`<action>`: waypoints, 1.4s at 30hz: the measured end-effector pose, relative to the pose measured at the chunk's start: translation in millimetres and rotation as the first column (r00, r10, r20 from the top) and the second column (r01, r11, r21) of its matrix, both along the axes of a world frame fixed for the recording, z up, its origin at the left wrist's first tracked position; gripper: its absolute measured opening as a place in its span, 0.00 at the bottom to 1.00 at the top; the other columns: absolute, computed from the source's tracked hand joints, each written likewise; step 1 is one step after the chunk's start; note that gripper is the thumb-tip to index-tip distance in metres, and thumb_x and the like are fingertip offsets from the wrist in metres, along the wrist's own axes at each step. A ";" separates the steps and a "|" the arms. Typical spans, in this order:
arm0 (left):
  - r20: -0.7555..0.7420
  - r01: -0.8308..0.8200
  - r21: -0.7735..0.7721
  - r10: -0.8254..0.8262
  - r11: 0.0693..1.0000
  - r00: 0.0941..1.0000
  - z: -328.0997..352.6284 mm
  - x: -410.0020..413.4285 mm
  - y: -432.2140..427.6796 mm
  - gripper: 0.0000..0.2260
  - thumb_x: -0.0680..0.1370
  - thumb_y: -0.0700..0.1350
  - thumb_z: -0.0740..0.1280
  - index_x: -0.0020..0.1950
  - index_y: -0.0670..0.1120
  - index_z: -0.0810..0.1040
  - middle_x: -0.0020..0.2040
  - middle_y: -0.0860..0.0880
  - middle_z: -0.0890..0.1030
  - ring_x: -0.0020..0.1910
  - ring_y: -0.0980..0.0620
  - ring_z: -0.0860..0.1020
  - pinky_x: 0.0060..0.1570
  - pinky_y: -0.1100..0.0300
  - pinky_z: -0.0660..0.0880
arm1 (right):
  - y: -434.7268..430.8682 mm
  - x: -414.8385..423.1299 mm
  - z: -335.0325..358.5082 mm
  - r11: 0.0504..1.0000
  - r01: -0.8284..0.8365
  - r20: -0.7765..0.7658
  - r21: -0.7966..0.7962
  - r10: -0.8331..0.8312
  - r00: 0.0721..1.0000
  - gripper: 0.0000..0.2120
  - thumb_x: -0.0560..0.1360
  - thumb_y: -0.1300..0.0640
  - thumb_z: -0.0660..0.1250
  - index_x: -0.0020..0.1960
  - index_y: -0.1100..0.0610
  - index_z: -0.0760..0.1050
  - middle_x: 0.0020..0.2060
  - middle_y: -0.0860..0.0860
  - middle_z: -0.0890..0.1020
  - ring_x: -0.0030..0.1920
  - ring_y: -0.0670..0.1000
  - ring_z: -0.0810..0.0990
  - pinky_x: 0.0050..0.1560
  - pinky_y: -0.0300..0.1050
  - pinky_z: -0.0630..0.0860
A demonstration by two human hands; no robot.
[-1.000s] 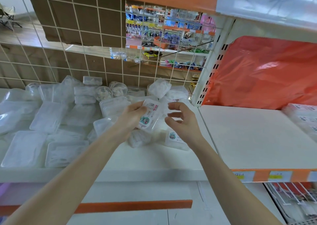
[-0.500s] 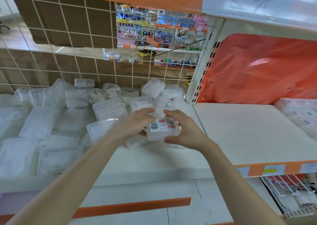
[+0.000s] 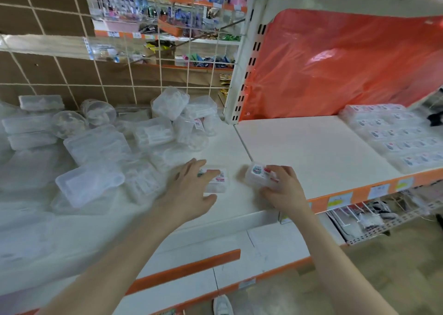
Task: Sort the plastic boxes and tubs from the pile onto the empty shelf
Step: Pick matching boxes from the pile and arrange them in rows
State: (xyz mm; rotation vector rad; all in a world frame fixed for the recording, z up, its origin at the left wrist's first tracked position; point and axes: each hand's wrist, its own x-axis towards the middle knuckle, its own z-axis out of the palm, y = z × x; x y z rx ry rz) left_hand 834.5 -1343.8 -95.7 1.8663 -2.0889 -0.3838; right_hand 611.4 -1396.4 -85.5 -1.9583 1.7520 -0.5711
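A pile of clear plastic boxes and tubs (image 3: pixel 100 144) covers the left shelf. My left hand (image 3: pixel 189 190) lies over a small clear box with a coloured label (image 3: pixel 219 179) on the shelf surface, fingers spread on its top and thumb at its near side. My right hand (image 3: pixel 282 190) grips another small labelled clear box (image 3: pixel 257 174), tilted, just above the shelf near the seam between the two shelves. The white right shelf (image 3: pixel 309 151) is bare in its middle. Rows of small labelled boxes (image 3: pixel 395 139) lie at its right end.
A wire grid (image 3: pixel 129 79) backs the left shelf, with another aisle of goods behind it. An orange plastic sheet (image 3: pixel 335 62) hangs behind the right shelf. A white upright post (image 3: pixel 242 74) divides the two shelves. Lower shelves with orange edges sit below.
Both hands held one small box together over the pile; now they have come down and apart toward the shelf's front edge, each on its own small box. The view has swung right.
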 end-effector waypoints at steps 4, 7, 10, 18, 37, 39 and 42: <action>-0.015 -0.046 -0.045 0.046 0.998 0.999 -4.8 0.1 5.7 0.24 0.71 0.52 0.59 0.68 0.51 0.71 0.70 0.43 0.66 0.69 0.43 0.62 0.65 0.46 0.64 | 8.1 5.9 -2.5 0.996 -0.038 -0.071 -0.084 0.032 0.997 0.26 0.63 0.55 0.66 0.61 0.58 0.75 0.59 0.56 0.74 0.57 0.58 0.75 0.55 0.50 0.72; 0.038 -0.062 -0.067 0.065 0.996 0.997 -6.5 2.0 7.9 0.23 0.68 0.51 0.60 0.61 0.49 0.77 0.60 0.40 0.75 0.59 0.43 0.67 0.51 0.43 0.76 | 10.8 7.5 -10.4 0.988 -0.060 -0.151 -0.145 0.037 0.988 0.31 0.61 0.46 0.59 0.58 0.62 0.76 0.58 0.61 0.76 0.55 0.63 0.77 0.54 0.56 0.74; 0.061 -0.077 -0.075 0.082 0.994 0.995 -3.0 2.2 10.2 0.21 0.69 0.52 0.60 0.59 0.49 0.78 0.56 0.41 0.76 0.54 0.40 0.73 0.48 0.44 0.76 | 9.1 6.2 -12.6 0.988 -0.069 -0.170 -0.138 0.045 0.984 0.26 0.63 0.51 0.61 0.57 0.64 0.76 0.56 0.62 0.77 0.51 0.65 0.77 0.50 0.55 0.74; 0.017 -0.188 -0.013 0.188 0.982 0.982 6.2 -12.0 24.0 0.23 0.78 0.53 0.60 0.73 0.57 0.60 0.71 0.50 0.58 0.67 0.48 0.62 0.63 0.58 0.62 | 7.2 5.7 -7.8 0.985 -0.102 -0.172 -0.136 0.078 0.982 0.23 0.67 0.57 0.63 0.62 0.60 0.74 0.59 0.58 0.74 0.55 0.62 0.74 0.50 0.52 0.72; -0.192 -0.211 -0.073 0.194 0.975 0.962 25.3 -256.4 44.1 0.31 0.68 0.59 0.55 0.68 0.49 0.70 0.68 0.44 0.64 0.67 0.44 0.63 0.61 0.53 0.65 | 34.5 -236.5 21.2 0.968 -0.175 0.050 -0.180 0.186 0.981 0.20 0.69 0.66 0.70 0.61 0.62 0.74 0.56 0.60 0.74 0.57 0.59 0.73 0.47 0.35 0.59; -0.201 -0.179 -0.071 0.162 0.981 0.966 25.3 -286.9 41.9 0.28 0.70 0.56 0.58 0.69 0.49 0.70 0.69 0.45 0.64 0.67 0.44 0.62 0.62 0.54 0.64 | 38.2 -264.8 20.4 0.974 -0.155 0.045 -0.167 0.165 0.985 0.21 0.69 0.65 0.70 0.61 0.61 0.74 0.57 0.60 0.74 0.58 0.59 0.72 0.49 0.37 0.61; -0.177 -0.127 -0.108 0.106 0.986 0.978 26.6 -323.4 34.0 0.23 0.75 0.53 0.63 0.69 0.49 0.69 0.69 0.45 0.63 0.68 0.45 0.62 0.62 0.52 0.65 | 41.5 -301.6 19.1 0.981 -0.126 0.051 -0.147 0.135 0.990 0.21 0.70 0.63 0.69 0.63 0.59 0.73 0.59 0.58 0.73 0.61 0.58 0.70 0.54 0.39 0.62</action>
